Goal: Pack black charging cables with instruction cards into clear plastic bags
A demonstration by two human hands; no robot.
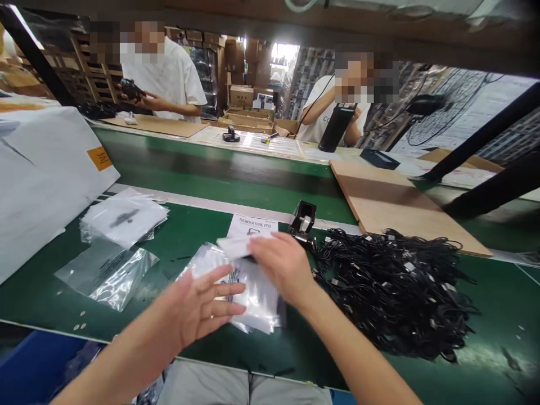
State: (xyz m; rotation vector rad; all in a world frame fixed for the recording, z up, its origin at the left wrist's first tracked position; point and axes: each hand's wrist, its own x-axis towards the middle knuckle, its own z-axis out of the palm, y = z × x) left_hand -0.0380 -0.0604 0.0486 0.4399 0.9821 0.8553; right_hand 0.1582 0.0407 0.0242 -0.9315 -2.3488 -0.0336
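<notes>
My right hand (284, 264) pinches a small white booklet (234, 246), blurred by motion, at its right end. Below it my left hand (206, 304) is held with fingers spread, nothing between them. Under both hands lie clear plastic bags (257, 304), stacked on the green table. Behind the held booklet, partly covered, lies a printed manual (253, 223) that reads "THUNDER TRAIL PRO". A black tape dispenser (302, 220) stands just past my right hand. To the right spreads a large heap of black cables (392, 292).
Bags with white sheets (124, 216) and a clear bag (110, 273) lie at left, near a big white sack (46, 169). A wooden board (400, 197) slants at the back right. Two people work across the bench, one holding a black cylinder (336, 128).
</notes>
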